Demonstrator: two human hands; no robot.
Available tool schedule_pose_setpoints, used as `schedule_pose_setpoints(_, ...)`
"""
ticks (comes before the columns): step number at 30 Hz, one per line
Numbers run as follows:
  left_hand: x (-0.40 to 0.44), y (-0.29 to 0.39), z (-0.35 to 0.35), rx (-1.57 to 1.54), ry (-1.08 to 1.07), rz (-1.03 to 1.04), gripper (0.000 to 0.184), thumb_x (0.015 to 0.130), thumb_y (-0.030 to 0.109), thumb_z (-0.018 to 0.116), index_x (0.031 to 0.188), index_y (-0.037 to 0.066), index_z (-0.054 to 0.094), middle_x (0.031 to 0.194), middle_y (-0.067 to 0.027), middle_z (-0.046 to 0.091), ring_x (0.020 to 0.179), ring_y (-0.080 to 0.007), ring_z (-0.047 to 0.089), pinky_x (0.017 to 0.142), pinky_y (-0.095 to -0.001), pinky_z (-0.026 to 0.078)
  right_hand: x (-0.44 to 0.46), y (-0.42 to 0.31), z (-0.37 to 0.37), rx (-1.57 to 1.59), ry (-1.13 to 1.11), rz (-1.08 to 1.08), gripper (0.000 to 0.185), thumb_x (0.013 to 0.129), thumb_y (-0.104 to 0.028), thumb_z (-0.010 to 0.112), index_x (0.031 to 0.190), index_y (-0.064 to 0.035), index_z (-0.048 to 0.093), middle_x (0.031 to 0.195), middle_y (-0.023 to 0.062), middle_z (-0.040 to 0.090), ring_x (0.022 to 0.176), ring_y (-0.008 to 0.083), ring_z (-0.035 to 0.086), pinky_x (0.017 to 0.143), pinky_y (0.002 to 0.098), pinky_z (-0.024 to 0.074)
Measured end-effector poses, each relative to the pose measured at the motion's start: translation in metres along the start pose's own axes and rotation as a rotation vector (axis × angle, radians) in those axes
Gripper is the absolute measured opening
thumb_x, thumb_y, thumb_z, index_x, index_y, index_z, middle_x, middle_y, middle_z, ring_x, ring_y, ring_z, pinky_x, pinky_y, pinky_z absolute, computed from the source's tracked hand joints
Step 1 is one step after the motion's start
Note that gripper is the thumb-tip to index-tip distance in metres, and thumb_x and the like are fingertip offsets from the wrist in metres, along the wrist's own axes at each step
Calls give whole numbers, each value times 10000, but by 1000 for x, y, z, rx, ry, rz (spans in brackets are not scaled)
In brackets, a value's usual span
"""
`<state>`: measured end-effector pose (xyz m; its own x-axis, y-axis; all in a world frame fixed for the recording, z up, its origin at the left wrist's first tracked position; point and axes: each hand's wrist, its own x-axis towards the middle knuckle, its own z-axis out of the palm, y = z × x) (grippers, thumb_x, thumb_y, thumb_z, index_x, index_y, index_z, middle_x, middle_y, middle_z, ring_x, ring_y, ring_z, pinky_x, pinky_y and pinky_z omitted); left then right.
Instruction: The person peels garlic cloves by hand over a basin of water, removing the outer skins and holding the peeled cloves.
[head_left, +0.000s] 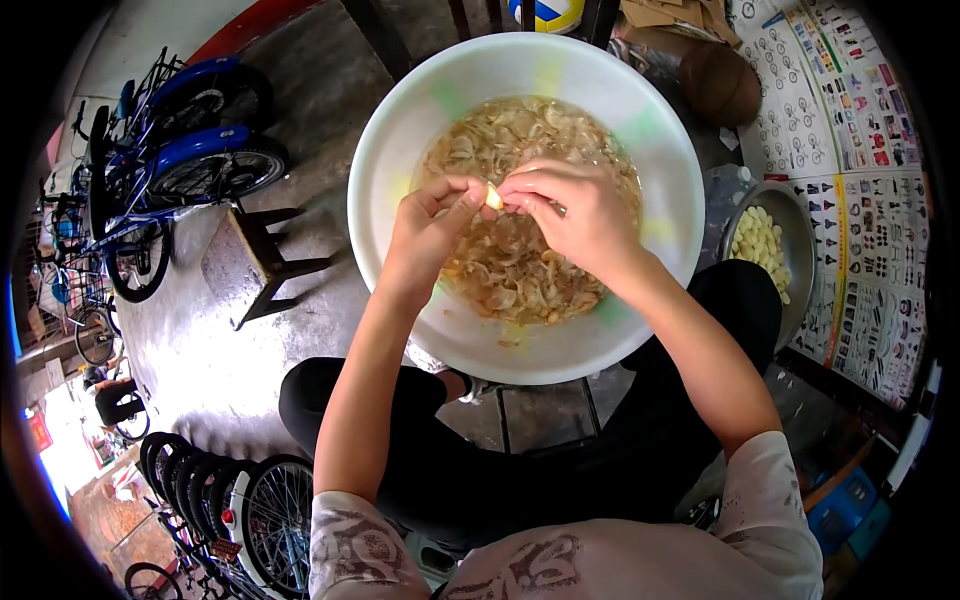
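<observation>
The left hand (432, 228) and right hand (575, 205) pinch one small cream-coloured clove (493, 197) above large round white plastic basin (385, 200); grey metal bowl (803, 250) at three o'clock

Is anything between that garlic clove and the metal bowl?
Yes. The right hand and the white basin's right rim lie between the garlic clove and the metal bowl; the right knee overlaps the bowl's lower-left edge in view.
</observation>
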<state>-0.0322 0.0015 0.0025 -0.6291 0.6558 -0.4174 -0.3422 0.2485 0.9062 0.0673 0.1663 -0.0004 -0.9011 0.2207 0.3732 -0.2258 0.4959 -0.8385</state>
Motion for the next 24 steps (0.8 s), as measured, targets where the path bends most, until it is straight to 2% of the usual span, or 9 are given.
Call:
schedule_pose_setpoints(8, -1, -2, 3, 24, 58, -9, 249, 967, 240, 621, 1046, 7, 653, 788, 7, 601, 606, -25, 390, 550, -199, 283, -8, 1, 17, -168, 34, -112, 128, 850, 39, 601, 965, 6, 555, 871, 124, 623, 774, 303, 649, 645, 391, 524)
schedule_pose_setpoints(10, 0, -3, 3, 13, 41, -5, 265, 959, 240, 633, 1061, -4, 650, 789, 4, 604, 604, -23, 382, 546, -198, 279, -9, 0, 19, -166, 47, -64, 120, 867, 41, 569, 973, 4, 526, 865, 132, 594, 773, 317, 628, 662, 423, 503)
schedule_pose_setpoints(14, 0, 3, 9, -30, 74, -43, 251, 957, 218, 636, 1083, 2, 646, 804, -1, 615, 576, -22, 374, 526, -204, 284, -8, 1, 24, -90, 98, 51, 73, 903, 27, 547, 966, 7, 517, 835, 142, 599, 735, 315, 615, 656, 416, 489)
schedule_pose_setpoints(16, -2, 8, 17, 137, 204, 194, 207, 922, 149, 668, 1084, 20, 674, 842, -19, 646, 552, -26, 393, 507, -206, 310, -8, 1, 24, 57, 97, 231, 20, 953, -3, 519, 966, 11, 522, 792, 137, 603, 704, 272, 609, 647, 369, 486)
schedule_pose_setpoints(17, -4, 10, 17, 137, 204, 194, 207, 922, 149, 668, 1084, 20, 674, 842, -19, 646, 552, -26, 393, 507, -206, 310, -7, 1, 23, 57, 97, 232, 20, 953, -3, 519, 966, 11, 522, 792, 137, 603, 704, 272, 609, 647, 369, 486)
schedule_pose_setpoints(19, -7, 12, 17, 552, 166, 503, 206, 881, 71, 685, 1084, 46, 708, 828, -35, 674, 542, -28, 414, 501, -196, 333, -6, 0, 21, 229, 102, 389, 68, 989, -33, 491, 971, 19, 532, 760, 118, 612, 689, 204, 602, 643, 331, 478)
schedule_pose_setpoints(20, -6, 11, 17, 552, 166, 502, 206, 881, 71, 685, 1084, 46, 708, 828, -35, 674, 542, -28, 414, 501, -196, 333, -6, 1, 20, 230, 102, 389, 68, 989, -33, 491, 971, 19, 532, 760, 118, 612, 689, 204, 602, 643, 331, 478)
schedule_pose_setpoints(22, -3, 6, 18, 646, 181, 719, 251, 843, 14, 694, 1087, 62, 727, 799, -24, 657, 564, -34, 416, 504, -199, 333, -6, 4, 19, 326, 90, 445, 97, 998, -49, 482, 983, 24, 544, 761, 89, 612, 701, 147, 593, 650, 305, 481)
schedule_pose_setpoints(24, 6, 0, 11, 625, 196, 779, 210, 874, 42, 677, 1078, 50, 727, 775, -6, 628, 566, -36, 404, 501, -203, 324, -5, -3, 15, 319, 48, 454, 103, 998, -57, 483, 991, 22, 549, 762, 84, 613, 703, 141, 590, 657, 298, 485)
